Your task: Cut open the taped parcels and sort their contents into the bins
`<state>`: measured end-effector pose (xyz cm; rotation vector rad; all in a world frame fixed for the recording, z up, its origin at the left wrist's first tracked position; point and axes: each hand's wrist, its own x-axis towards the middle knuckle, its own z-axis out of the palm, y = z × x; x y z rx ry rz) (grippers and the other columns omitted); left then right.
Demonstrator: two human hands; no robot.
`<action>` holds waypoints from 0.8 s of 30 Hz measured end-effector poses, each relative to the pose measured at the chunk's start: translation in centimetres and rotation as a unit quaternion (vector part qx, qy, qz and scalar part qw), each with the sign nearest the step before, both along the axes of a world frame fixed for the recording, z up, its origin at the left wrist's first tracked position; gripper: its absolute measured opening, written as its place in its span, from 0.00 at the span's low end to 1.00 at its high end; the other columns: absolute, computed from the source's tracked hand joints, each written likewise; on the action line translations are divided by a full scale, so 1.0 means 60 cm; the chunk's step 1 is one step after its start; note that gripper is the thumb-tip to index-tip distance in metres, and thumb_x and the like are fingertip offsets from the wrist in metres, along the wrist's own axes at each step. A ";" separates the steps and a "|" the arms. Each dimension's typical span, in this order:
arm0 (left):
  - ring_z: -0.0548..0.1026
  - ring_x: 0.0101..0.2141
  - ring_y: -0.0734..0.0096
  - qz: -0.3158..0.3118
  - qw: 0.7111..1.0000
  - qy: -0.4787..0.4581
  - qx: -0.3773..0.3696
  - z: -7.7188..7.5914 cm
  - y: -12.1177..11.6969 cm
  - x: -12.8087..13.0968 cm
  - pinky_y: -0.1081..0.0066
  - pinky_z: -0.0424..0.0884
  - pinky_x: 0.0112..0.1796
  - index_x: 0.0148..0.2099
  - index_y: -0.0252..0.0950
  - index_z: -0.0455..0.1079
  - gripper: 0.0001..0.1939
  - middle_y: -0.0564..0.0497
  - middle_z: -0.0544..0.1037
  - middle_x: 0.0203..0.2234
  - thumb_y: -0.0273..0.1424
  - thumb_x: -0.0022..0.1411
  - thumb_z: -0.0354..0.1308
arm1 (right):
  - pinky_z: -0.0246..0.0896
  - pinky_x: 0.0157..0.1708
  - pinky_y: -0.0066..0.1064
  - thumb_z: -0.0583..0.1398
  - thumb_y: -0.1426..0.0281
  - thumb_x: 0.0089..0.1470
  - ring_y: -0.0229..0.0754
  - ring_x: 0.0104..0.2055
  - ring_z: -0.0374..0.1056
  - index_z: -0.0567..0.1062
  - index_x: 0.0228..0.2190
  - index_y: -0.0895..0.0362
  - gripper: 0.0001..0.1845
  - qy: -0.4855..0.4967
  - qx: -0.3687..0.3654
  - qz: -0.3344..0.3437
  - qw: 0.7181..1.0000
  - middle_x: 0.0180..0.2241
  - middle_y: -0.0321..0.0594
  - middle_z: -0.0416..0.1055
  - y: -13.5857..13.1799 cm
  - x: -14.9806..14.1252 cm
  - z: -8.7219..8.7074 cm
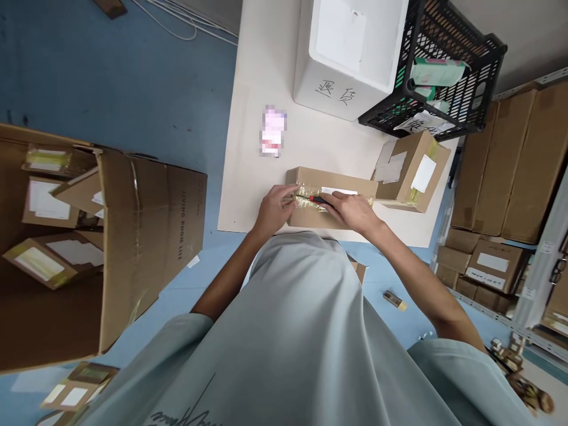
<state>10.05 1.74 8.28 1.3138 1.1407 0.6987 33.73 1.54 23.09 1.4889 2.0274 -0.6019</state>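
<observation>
A long cardboard box lies at the table's near edge, with shiny clear tape and a white label along its top. My right hand is closed around a slim knife with a red and black handle. Its thin tip points left, onto the tape near the box's left end. My left hand grips that left end, fingers bent close to the tip; part of the grip is hidden.
A second taped carton touches the right end. Behind stand a white foam box and a black crate holding green packages. A pixelated pink item lies on the table. Left is a large open carton of parcels; shelves stand right.
</observation>
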 end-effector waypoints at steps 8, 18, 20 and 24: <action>0.84 0.52 0.64 0.007 1.000 -0.015 -0.009 -0.006 0.001 0.002 0.60 0.87 0.58 0.65 0.42 0.82 0.24 0.45 0.79 0.60 0.26 0.69 0.65 | 0.56 0.38 0.36 0.44 0.57 0.84 0.54 0.49 0.81 0.71 0.70 0.51 0.27 -0.052 -0.026 0.045 0.997 0.55 0.50 0.82 0.013 -0.019 0.012; 0.84 0.53 0.63 -0.003 1.000 -0.007 -0.013 -0.001 0.003 0.000 0.59 0.87 0.58 0.65 0.42 0.82 0.24 0.45 0.78 0.60 0.26 0.70 0.66 | 0.60 0.38 0.37 0.46 0.73 0.80 0.54 0.49 0.81 0.68 0.69 0.57 0.25 -0.073 -0.029 0.103 0.992 0.53 0.55 0.80 0.016 -0.036 0.024; 0.84 0.53 0.62 -0.005 1.000 -0.001 -0.011 0.000 0.003 -0.001 0.58 0.87 0.58 0.66 0.43 0.81 0.24 0.45 0.78 0.60 0.26 0.70 0.66 | 0.62 0.38 0.37 0.47 0.77 0.78 0.54 0.49 0.81 0.67 0.70 0.58 0.26 -0.074 -0.031 0.109 0.991 0.53 0.56 0.80 0.018 -0.038 0.026; 0.84 0.53 0.62 -0.005 1.000 0.005 -0.014 0.001 0.004 -0.001 0.58 0.87 0.57 0.65 0.44 0.81 0.23 0.45 0.78 0.60 0.28 0.70 0.66 | 0.65 0.41 0.38 0.47 0.78 0.76 0.55 0.51 0.81 0.64 0.72 0.59 0.28 -0.069 -0.034 0.111 0.991 0.54 0.59 0.80 0.019 -0.042 0.030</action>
